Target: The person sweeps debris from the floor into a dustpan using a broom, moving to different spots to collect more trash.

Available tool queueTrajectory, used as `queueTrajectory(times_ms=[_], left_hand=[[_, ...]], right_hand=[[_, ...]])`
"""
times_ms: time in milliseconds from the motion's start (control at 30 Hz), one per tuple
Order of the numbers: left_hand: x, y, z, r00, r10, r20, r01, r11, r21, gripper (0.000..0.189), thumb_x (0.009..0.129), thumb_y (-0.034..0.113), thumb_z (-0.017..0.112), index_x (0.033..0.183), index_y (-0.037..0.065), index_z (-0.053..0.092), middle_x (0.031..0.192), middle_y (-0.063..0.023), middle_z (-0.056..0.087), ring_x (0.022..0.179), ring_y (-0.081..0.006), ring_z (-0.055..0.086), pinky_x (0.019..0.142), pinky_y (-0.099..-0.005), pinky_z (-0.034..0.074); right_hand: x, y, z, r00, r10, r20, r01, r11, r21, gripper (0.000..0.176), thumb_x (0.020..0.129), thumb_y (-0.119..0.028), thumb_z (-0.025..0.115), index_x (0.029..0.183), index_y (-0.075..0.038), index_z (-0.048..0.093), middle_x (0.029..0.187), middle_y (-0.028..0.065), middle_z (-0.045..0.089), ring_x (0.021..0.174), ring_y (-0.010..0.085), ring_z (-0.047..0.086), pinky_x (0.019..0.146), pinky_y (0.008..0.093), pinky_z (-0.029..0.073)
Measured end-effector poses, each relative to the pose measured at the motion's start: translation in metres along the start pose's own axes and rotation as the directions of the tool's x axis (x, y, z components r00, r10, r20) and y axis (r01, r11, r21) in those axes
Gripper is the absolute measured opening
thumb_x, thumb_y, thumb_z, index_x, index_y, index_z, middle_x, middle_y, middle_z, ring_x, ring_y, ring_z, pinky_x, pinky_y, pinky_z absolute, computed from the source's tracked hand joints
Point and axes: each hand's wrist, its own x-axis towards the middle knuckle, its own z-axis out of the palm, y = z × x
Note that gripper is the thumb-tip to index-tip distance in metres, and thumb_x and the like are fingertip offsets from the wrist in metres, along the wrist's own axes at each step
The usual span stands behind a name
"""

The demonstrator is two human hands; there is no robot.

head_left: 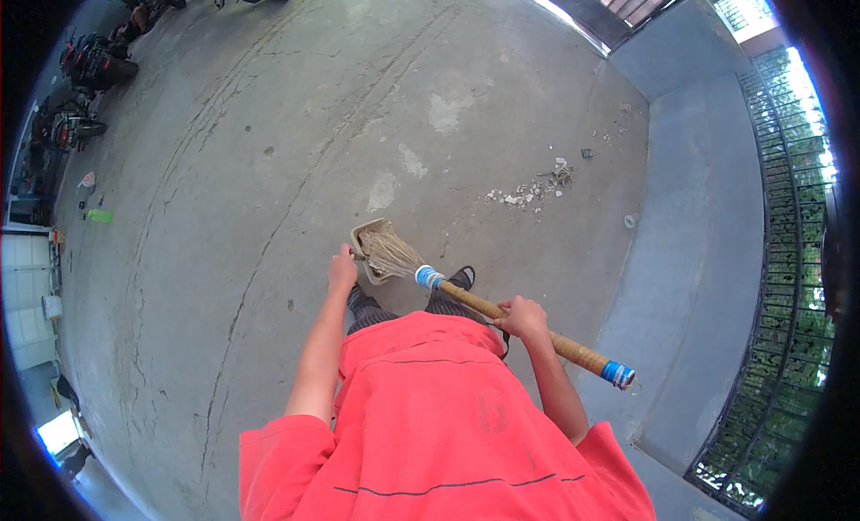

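My right hand is closed around the long wrapped handle of a broom, which has blue and white bands at both ends of its handle. The broom's straw bristles reach over a beige dustpan in front of my feet and cover much of its inside. My left hand grips the dustpan at its left side, fingers closed; the handle itself is mostly hidden. A pile of white chips and dry debris lies on the floor ahead, to the right.
Cracked concrete floor stretches all around. A grey wall with a metal fence runs along the right. Motorcycles stand at the upper left, and a green item lies on the left floor.
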Motion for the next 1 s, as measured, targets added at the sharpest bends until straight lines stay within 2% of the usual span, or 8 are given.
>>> queueTrajectory(times_ms=[233,300,533,600,633,700,833,1000], left_hand=[[0.0,0.004,0.0,1.0,0.022,-0.001,-0.022,1.0,0.007,0.016,0.086,0.015,0.048,0.101,0.01,0.048,0.08,-0.0234,0.059,0.077,-0.0412,0.058,0.065,-0.0494,0.044],[-0.001,0.005,-0.001,0.999,0.054,-0.003,-0.054,0.998,0.011,0.016,0.086,0.015,0.049,0.102,0.01,0.048,0.08,-0.0234,0.059,0.077,-0.0416,0.058,0.065,-0.0496,0.044],[-0.004,0.01,-0.002,0.999,0.031,-0.028,-0.031,0.999,-0.02,0.018,0.085,0.012,0.051,0.103,0.01,0.048,0.079,-0.0239,0.059,0.078,-0.0422,0.057,0.065,-0.05,0.043],[-0.005,0.013,-0.001,0.999,0.025,-0.022,-0.025,0.999,-0.021,0.018,0.085,0.012,0.051,0.103,0.01,0.048,0.079,-0.0238,0.059,0.077,-0.0422,0.057,0.065,-0.0501,0.043],[-0.007,0.013,-0.001,1.0,0.015,-0.017,-0.015,1.0,-0.022,0.018,0.085,0.012,0.051,0.102,0.011,0.048,0.079,-0.0238,0.059,0.077,-0.0423,0.057,0.064,-0.0502,0.043],[-0.008,0.014,0.001,1.0,0.01,-0.011,-0.01,1.0,-0.016,0.018,0.085,0.012,0.051,0.103,0.011,0.048,0.079,-0.0237,0.059,0.077,-0.0421,0.057,0.064,-0.0502,0.043],[-0.008,0.011,0.009,1.0,0.0,-0.014,0.0,1.0,0.013,0.019,0.085,0.013,0.051,0.103,0.012,0.047,0.078,-0.023,0.059,0.077,-0.0416,0.057,0.064,-0.0502,0.043],[-0.01,0.01,0.008,1.0,-0.006,-0.008,0.006,1.0,-0.004,0.019,0.085,0.013,0.051,0.103,0.013,0.047,0.079,-0.0225,0.06,0.077,-0.0414,0.058,0.064,-0.05,0.043]], right_hand=[[0.016,0.049,-0.018,0.989,0.116,-0.097,-0.11,0.992,0.06,0.046,0.064,-0.032,0.073,0.107,-0.021,0.062,0.097,0.0084,0.065,0.091,0.0257,0.061,0.081,0.0356,0.048],[0.026,0.074,-0.028,0.98,0.1,-0.172,-0.091,0.994,0.062,0.049,0.064,-0.028,0.074,0.11,-0.016,0.061,0.07,0.0082,0.066,0.055,0.0181,0.063,0.06,0.0305,0.051],[0.083,0.124,-0.054,0.912,0.257,-0.321,-0.241,0.966,0.091,0.04,0.066,-0.025,0.073,0.102,-0.009,0.064,0.075,0.0106,0.066,0.06,0.0182,0.064,0.06,0.0302,0.052],[0.106,0.121,-0.055,0.88,0.378,-0.288,-0.366,0.925,0.098,0.029,0.07,-0.026,0.069,0.093,-0.01,0.064,0.094,0.0127,0.065,0.093,0.0272,0.061,0.077,0.0358,0.05],[0.109,0.115,-0.049,0.88,0.381,-0.285,-0.367,0.924,0.102,0.029,0.07,-0.026,0.069,0.093,-0.01,0.064,0.094,0.0127,0.065,0.093,0.0272,0.061,0.077,0.0358,0.05],[0.116,0.097,-0.038,0.874,0.306,-0.378,-0.34,0.94,-0.025,0.019,0.076,-0.021,0.062,0.091,-0.011,0.066,0.091,0.0114,0.066,0.088,0.0271,0.063,0.072,0.0373,0.051],[0.128,0.064,-0.003,0.847,0.326,-0.42,-0.379,0.924,-0.047,0.014,0.079,-0.018,0.057,0.087,-0.013,0.067,0.088,0.0078,0.067,0.083,0.0259,0.065,0.067,0.0385,0.052],[0.089,0.017,0.029,0.942,0.113,-0.316,-0.158,0.98,-0.122,0.015,0.079,-0.015,0.054,0.084,-0.014,0.068,0.087,0.0078,0.067,0.082,0.0252,0.065,0.065,0.0379,0.052]])
